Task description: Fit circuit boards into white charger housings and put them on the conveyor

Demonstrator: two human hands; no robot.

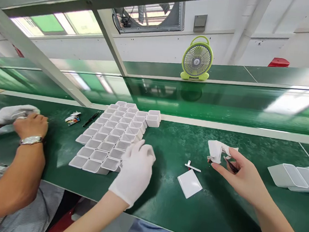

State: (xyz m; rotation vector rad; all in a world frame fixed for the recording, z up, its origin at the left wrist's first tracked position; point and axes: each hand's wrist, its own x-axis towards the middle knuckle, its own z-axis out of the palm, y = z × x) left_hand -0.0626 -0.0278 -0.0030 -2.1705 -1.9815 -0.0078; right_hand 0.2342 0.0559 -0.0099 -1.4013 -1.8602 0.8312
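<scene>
My left hand (136, 170), in a white glove, is at the right edge of a block of white plastic boxes (108, 147). Its fingers are bent round a box there, and the hand partly covers that box. My bare right hand (242, 174) pinches a crumpled white cloth or paper (215, 151) above the table. A thin dark tool, like tweezers, (232, 166) also lies in its fingers. Between my hands are a flat white square piece (190, 184) and a small white strip part (192, 167).
To the left, a co-worker's hands (31, 123) work over the green table (162, 214). Near them lie small wrappers (73, 118) and a black pen-like tool (91, 118). More white boxes (297, 177) rest at the right. A green fan (197, 60) stands on the ledge behind.
</scene>
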